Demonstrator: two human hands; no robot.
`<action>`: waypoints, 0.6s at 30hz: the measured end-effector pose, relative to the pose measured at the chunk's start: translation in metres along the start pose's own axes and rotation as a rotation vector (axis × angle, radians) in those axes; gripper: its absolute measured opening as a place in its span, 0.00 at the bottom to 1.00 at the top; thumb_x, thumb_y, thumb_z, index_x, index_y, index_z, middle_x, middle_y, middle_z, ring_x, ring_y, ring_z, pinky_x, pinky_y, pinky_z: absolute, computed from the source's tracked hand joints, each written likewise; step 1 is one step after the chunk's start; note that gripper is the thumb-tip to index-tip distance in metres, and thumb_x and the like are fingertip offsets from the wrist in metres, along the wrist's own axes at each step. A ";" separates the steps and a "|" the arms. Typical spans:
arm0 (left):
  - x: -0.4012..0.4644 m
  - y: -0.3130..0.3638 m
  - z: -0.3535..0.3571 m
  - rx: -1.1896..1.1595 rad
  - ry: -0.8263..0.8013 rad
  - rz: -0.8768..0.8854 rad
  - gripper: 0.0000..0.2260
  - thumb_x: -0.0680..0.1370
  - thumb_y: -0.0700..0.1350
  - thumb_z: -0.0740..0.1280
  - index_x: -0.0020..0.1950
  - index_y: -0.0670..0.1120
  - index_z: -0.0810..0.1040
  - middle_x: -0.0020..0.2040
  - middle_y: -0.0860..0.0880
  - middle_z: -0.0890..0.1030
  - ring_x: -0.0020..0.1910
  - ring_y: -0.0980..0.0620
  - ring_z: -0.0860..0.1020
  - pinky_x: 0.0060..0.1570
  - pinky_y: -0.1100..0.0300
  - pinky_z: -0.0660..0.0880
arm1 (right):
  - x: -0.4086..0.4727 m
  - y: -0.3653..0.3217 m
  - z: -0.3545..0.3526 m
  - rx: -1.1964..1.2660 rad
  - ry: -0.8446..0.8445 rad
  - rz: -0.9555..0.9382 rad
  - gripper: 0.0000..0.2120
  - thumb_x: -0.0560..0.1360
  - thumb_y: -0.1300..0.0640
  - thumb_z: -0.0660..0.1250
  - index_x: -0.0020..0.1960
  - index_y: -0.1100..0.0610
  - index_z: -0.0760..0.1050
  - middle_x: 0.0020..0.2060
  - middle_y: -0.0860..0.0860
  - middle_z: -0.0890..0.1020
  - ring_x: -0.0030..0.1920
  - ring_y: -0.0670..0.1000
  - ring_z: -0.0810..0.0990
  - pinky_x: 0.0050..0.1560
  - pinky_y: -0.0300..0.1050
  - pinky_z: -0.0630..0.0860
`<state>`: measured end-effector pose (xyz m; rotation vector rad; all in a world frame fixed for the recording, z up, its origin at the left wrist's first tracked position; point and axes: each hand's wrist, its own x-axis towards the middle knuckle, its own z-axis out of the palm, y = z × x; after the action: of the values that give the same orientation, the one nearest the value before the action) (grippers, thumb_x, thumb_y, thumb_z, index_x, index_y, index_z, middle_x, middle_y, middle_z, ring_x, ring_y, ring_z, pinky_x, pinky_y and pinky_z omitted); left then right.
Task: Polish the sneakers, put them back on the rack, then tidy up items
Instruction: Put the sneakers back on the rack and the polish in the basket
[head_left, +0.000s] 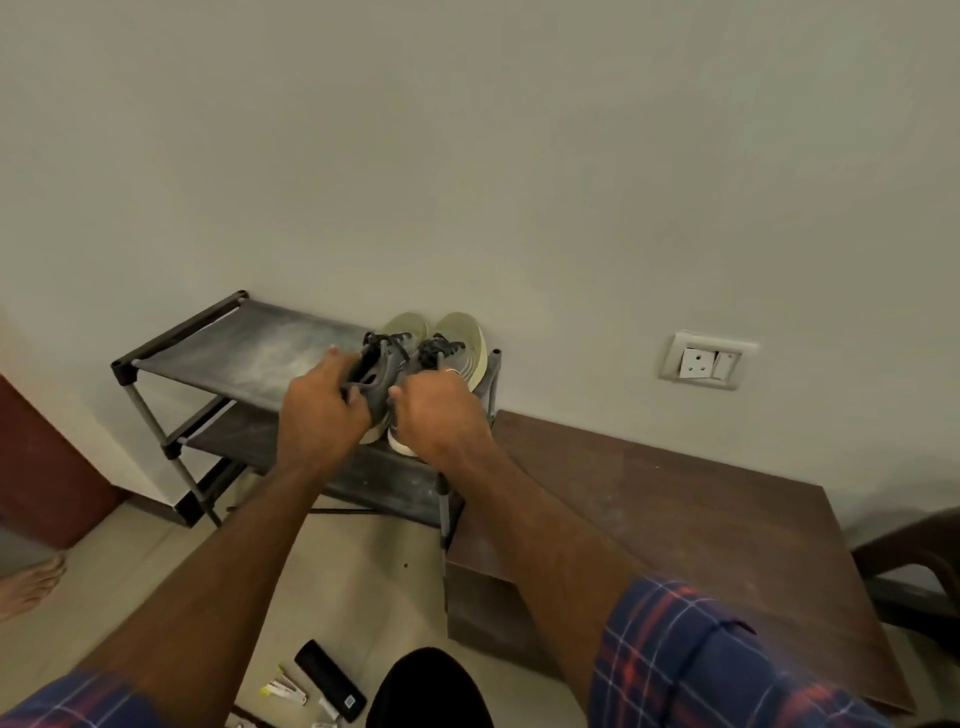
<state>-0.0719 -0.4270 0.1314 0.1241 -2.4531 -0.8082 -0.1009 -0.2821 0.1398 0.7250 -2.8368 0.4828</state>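
Up against the wall, the shoe rack (218, 358) serves as the marker for everything else, and both sneakers sit at the right end of its top shelf, toes tipped up against the wall so their pale soles face outward. Left sneaker (382, 364) and right sneaker (457, 348) stand side by side, touching. At that same end of the rack, the left hand (319, 415) is curled around the heel and collar of the left sneaker, fingers hooked into its opening, while the right hand (436, 415) is closed over the heel of the right sneaker, a ring showing on one finger. Just beside the rack's right end stands a low brown table (701, 530). On the floor in front of the rack, close to the person, lie a black brush (330, 678) and some small tubes (283, 691).
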 end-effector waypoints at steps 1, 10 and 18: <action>0.000 0.012 0.001 0.014 0.031 0.053 0.10 0.76 0.39 0.67 0.56 0.46 0.77 0.45 0.44 0.82 0.40 0.47 0.80 0.42 0.54 0.80 | -0.010 0.008 -0.009 0.005 0.041 0.012 0.15 0.82 0.51 0.59 0.50 0.59 0.79 0.44 0.57 0.81 0.47 0.58 0.77 0.43 0.50 0.71; -0.039 0.215 0.111 -0.110 -0.347 0.379 0.04 0.74 0.46 0.65 0.42 0.50 0.79 0.36 0.54 0.82 0.33 0.53 0.78 0.38 0.53 0.79 | -0.153 0.176 -0.102 -0.255 0.158 0.321 0.04 0.78 0.57 0.61 0.48 0.56 0.74 0.43 0.53 0.80 0.50 0.56 0.75 0.40 0.49 0.69; -0.142 0.428 0.224 -0.249 -0.642 0.622 0.16 0.77 0.56 0.68 0.62 0.52 0.78 0.60 0.53 0.81 0.55 0.50 0.80 0.54 0.54 0.75 | -0.344 0.336 -0.202 -0.497 0.295 0.715 0.13 0.73 0.55 0.64 0.57 0.53 0.74 0.49 0.52 0.82 0.53 0.58 0.77 0.47 0.54 0.71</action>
<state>-0.0357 0.0739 0.1603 -1.0861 -2.6614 -0.9407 0.0495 0.2173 0.1545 -0.4274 -2.6722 -0.0510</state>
